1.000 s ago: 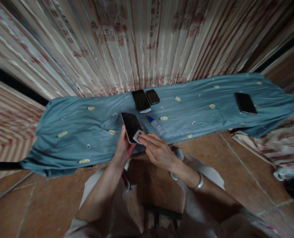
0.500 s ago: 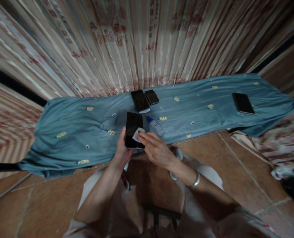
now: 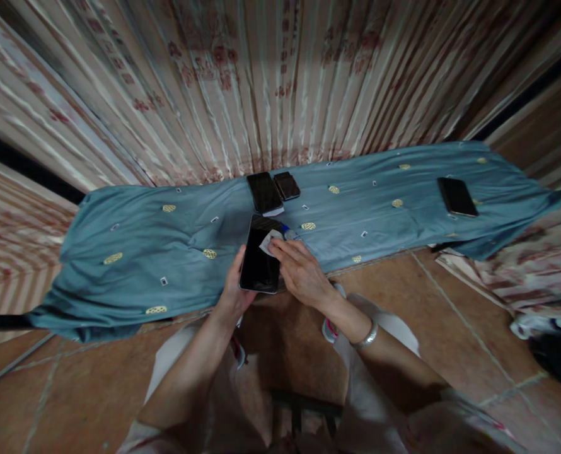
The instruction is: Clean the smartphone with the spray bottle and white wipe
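My left hand point(image 3: 236, 285) grips a black tablet point(image 3: 258, 270) by its left and lower edge, tilted over the near side of the cloth. In my right hand point(image 3: 304, 271) a small white wipe point(image 3: 270, 243) is pinched and pressed on the dark screen, toward the upper right. Beyond the right fingers lies a clear bottle with a blue cap point(image 3: 287, 231), mostly hidden by the hand. Two dark devices rest behind the tablet: a larger black one point(image 3: 265, 192) on something white, and a smaller one point(image 3: 287, 185) touching its right side.
A blue cloth with yellow patterns point(image 3: 186, 233) covers the long low surface ahead of me. Another black device point(image 3: 457, 197) lies far to the right on it. Striped floral curtains point(image 3: 261, 82) hang behind. Tiled floor point(image 3: 451, 309) shows below.
The wipe and my right hand have moved up the screen. The tablet has turned slightly clockwise and shifted a little right and nearer, and the bottle is now more covered.
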Demonstrator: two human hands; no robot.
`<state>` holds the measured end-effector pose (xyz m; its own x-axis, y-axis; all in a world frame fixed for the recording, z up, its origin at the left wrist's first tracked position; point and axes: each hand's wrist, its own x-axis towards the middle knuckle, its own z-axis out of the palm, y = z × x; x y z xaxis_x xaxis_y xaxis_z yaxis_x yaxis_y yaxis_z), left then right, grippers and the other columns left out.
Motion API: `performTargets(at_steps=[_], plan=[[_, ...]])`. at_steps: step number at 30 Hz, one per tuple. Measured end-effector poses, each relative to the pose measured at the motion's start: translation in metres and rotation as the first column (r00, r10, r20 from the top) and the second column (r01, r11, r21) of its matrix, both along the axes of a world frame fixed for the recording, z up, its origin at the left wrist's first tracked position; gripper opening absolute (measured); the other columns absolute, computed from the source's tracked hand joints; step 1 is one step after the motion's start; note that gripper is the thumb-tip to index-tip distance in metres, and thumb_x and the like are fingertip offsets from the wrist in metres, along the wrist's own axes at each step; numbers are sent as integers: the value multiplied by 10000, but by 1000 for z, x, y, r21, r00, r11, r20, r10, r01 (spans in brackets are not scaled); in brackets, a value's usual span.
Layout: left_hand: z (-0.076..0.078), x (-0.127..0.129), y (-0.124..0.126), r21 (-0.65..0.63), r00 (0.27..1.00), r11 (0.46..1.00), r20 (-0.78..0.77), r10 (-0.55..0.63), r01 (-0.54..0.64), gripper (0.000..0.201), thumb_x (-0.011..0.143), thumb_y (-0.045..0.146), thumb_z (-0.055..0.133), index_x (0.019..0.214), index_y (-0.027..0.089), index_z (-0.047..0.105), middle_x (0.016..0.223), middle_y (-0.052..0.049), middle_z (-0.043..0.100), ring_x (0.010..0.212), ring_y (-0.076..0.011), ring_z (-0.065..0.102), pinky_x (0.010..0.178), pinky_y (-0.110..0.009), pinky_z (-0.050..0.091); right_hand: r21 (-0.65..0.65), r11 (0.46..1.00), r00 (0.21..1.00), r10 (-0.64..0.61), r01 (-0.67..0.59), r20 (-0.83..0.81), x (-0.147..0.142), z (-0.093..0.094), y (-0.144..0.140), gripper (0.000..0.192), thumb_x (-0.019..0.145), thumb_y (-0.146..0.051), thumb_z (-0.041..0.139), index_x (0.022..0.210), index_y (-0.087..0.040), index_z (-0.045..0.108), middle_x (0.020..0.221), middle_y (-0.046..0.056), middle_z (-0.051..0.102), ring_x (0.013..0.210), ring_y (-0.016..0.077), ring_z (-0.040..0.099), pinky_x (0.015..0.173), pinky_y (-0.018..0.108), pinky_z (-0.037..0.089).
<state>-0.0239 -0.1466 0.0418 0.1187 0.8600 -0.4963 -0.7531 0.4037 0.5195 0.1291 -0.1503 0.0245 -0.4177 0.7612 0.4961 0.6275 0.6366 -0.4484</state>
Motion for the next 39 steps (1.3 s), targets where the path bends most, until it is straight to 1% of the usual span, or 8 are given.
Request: performTargets(at_steps=[5, 12, 16, 19, 23, 27, 34, 39], plan=[[-1, 1, -2, 14, 997, 997, 9, -73, 73, 396, 969, 336, 394, 1124, 105, 676, 884, -84, 762, 907, -224, 714, 941, -377, 524, -4, 999, 999, -46, 46, 9, 4, -1, 6, 494, 891, -71, 374, 1352, -87, 549, 1370, 157, 570, 1218, 270, 492, 1056, 472, 469], [-1, 2, -4, -34, 995, 995, -10, -99, 99, 395, 971, 340, 382, 1014, 99, 692, 884, -118, 761, 926, -260, 719, 914, -441, 546, 21, 997, 997, -81, 81, 12, 8, -6, 14, 495, 891, -71, 355, 1349, -49, 543, 1371, 175, 565, 1231, 272, 486, 1060, 463, 462], [-2, 1, -5, -38, 991, 990, 5, -134, 134, 430, 981, 358, 359, 1002, 95, 698, 866, -126, 762, 945, -266, 720, 913, -450, 549, 12, 995, 995, -100, 100, -14, 9, -8, 17, 505, 895, -78, 343, 1363, -63, 533, 1375, 175, 562, 1236, 272, 494, 1055, 481, 461], [-4, 1, -6, -32, 986, 986, 27, -165, 166, 439, 978, 374, 364, 1061, 94, 692, 896, -133, 763, 981, -272, 712, 919, -453, 546, -20, 992, 992, -123, 123, -22, 9, -7, 17, 512, 895, -85, 356, 1378, -92, 525, 1373, 173, 561, 1260, 274, 490, 1055, 496, 455], [-5, 3, -8, -23, 983, 983, 16, -181, 181, 438, 986, 353, 352, 1156, 101, 668, 915, -123, 766, 944, -255, 724, 901, -439, 559, -13, 988, 988, -154, 154, -3, 9, -6, 18, 499, 903, -94, 355, 1369, -84, 534, 1364, 176, 566, 1265, 279, 492, 1063, 489, 446], [-6, 5, -10, -31, 985, 985, -11, -173, 173, 401, 986, 322, 366, 1184, 129, 657, 917, -95, 770, 896, -235, 734, 880, -420, 573, -7, 985, 985, -172, 172, 8, 9, -4, 19, 495, 918, -107, 339, 1375, -69, 526, 1366, 192, 563, 1270, 295, 484, 1078, 514, 424], [-11, 9, -14, -88, 977, 974, -32, -211, 208, 379, 975, 326, 402, 1152, 136, 677, 893, -85, 770, 877, -240, 735, 881, -421, 576, 24, 984, 984, -176, 176, -2, 7, -5, 22, 512, 909, -99, 353, 1398, -109, 505, 1355, 153, 573, 1250, 278, 497, 1075, 495, 432], [-11, 13, -17, -74, 972, 971, -37, -231, 228, 376, 978, 328, 393, 1053, 128, 702, 807, -76, 762, 767, -227, 733, 850, -429, 584, -2, 987, 987, -163, 163, -4, 6, -4, 22, 511, 905, -97, 350, 1393, -75, 504, 1362, 175, 565, 1243, 290, 482, 1078, 508, 424]])
